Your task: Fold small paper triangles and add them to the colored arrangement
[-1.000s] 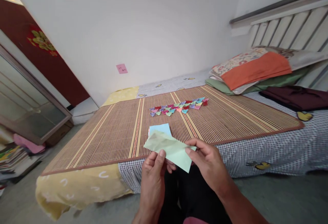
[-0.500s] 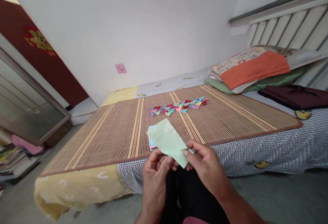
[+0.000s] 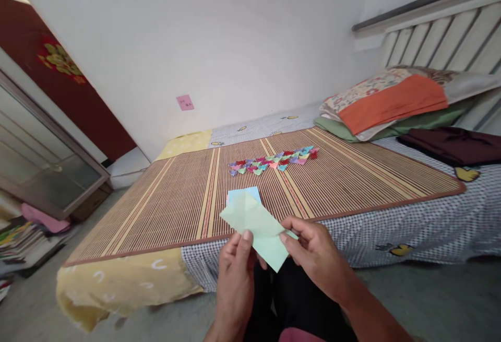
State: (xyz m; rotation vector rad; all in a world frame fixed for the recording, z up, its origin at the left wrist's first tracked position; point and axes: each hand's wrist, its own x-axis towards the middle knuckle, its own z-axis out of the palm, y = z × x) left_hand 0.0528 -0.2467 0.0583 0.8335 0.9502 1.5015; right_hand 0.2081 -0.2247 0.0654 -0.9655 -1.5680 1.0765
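Bedroom floor far to the left of the hands carries a pile of books and papers (image 3: 19,237) under a glass-fronted frame. Nearer, a yellow sheet (image 3: 117,284) hangs over the bed corner to the left of the left hand (image 3: 235,279). A striped bamboo mat (image 3: 176,201) covers the bed just beyond both hands. The left hand pinches the near edge of a creased sheet of light green paper (image 3: 258,222) with its thumb on top, and the paper is lifted in the air over the mat's front edge, between the two hands. Just behind it, a light blue paper (image 3: 242,195) lies on the mat, partly hidden. Further beyond, a row of small coloured folded paper pieces (image 3: 274,160) lies across the mat, and a pink note (image 3: 185,102) sticks on the white wall. The right hand (image 3: 317,258) grips the paper's right end between thumb and fingers. Far to the right of it lie stacked pillows (image 3: 387,102) and a dark maroon cloth (image 3: 454,145) on a checked sheet (image 3: 410,227).
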